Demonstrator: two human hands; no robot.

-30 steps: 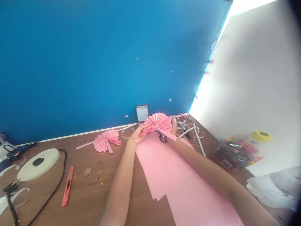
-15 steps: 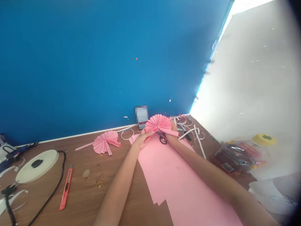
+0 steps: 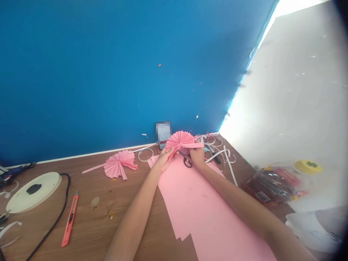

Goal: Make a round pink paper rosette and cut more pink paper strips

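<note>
Paper fan (image 3: pixel 181 140) in hands: pink, pleated, ribbed lines radiating out. 2nd fan (image 3: pixel 119 164) on bench: same pink, pleated. Paper sheets (image 3: pixel 206 210): flat pale pink, no pattern. Bench (image 3: pixel 108 224): brown wood grain w/ a few lighter stains. Wall (image 3: pixel 108 72): solid deep blue w/ small white and orange specks; white strip along its base. Right wall (image 3: pixel 293 101): white/grey. Craft knife (image 3: pixel 70 218): orange-red w/ black slider. Round disc (image 3: pixel 33 187): cream w/ black centre; cable (image 3: pixel 58 214) black. Scissors (image 3: pixel 187 161): black handles. Paper strips (image 3: pixel 224 155): white. Jar lid (image 3: pixel 308 166): yellow w/ dark mark. Packet (image 3: pixel 269 185): clear w/ red and dark contents.
</note>
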